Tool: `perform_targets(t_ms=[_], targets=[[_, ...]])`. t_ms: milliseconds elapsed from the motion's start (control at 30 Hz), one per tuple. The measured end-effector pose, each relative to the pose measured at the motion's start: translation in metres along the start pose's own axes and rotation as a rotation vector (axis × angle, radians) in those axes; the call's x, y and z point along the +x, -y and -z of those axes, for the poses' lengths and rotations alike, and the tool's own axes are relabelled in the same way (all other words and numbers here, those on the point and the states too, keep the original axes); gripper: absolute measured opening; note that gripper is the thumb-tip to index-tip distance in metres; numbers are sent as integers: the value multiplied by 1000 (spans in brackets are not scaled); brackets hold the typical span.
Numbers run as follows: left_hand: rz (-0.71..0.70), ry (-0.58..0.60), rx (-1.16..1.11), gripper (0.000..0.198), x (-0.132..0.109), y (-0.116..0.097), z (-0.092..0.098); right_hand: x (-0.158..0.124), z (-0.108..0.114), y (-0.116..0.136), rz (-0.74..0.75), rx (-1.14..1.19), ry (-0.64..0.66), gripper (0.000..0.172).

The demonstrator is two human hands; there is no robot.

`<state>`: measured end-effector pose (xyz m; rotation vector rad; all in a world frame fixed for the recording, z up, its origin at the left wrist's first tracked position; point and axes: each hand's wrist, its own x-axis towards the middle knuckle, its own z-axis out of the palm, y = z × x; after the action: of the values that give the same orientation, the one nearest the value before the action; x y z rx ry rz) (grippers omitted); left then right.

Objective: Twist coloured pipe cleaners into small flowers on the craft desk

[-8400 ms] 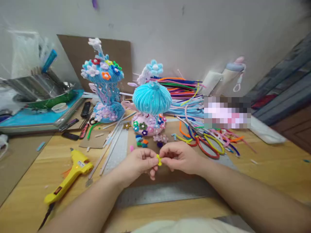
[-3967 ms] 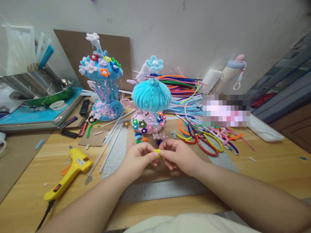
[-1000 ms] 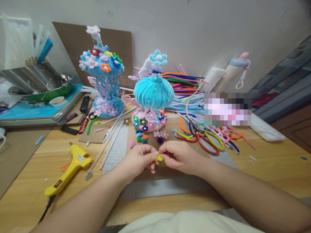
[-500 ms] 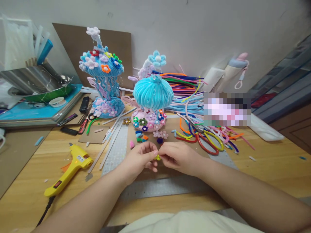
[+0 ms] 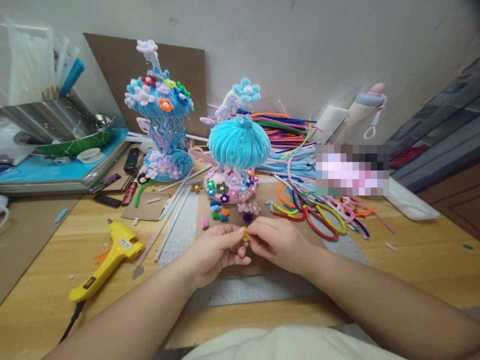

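Between my fingertips is a small yellow pipe-cleaner piece (image 5: 245, 234), mostly covered by the fingers. My left hand (image 5: 217, 252) pinches it from the left, with its lower fingers curled loosely. From the other side my right hand (image 5: 275, 244) closes on it, thumb and forefinger together. Just beyond the hands lie small pipe-cleaner flowers (image 5: 249, 208) and short coloured bits (image 5: 219, 212). Behind them stands a turquoise pipe-cleaner jellyfish lamp shape (image 5: 239, 142) on a pink base (image 5: 229, 192) dotted with flowers.
A yellow glue gun (image 5: 107, 260) lies on the left. To the right, red-and-yellow scissors (image 5: 322, 222) rest among cut pipe cleaners (image 5: 288, 196). A finished-looking blue flowered piece (image 5: 161, 102) stands at back left, near a metal bowl (image 5: 48, 122). Beneath my hands are cardboard (image 5: 315, 240) and a grey mat (image 5: 225, 292).
The yellow piece has turned slightly between my fingers and sits a little higher. My left hand's lower fingers have shifted. The whole view has moved a little.
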<state>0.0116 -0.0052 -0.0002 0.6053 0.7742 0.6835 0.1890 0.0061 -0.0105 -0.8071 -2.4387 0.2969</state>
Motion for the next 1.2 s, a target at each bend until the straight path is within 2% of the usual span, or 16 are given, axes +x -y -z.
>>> perform_targets(t_ms=[233, 467, 733, 900, 1200], targets=[[-10, -91, 93, 18, 1, -1, 4, 3, 5, 1, -44, 159, 80, 14], [58, -5, 104, 19, 0, -5, 5, 7, 10, 3, -138, 312, 136, 14], [109, 20, 12, 13, 0, -2, 7, 6, 8, -1, -10, 211, 69, 8], [72, 73, 23, 12, -1, -1, 5, 5, 4, -2, 22, 144, 24, 8], [-20, -15, 117, 21, 0, -2, 4, 4, 7, 4, 27, 74, 112, 10]])
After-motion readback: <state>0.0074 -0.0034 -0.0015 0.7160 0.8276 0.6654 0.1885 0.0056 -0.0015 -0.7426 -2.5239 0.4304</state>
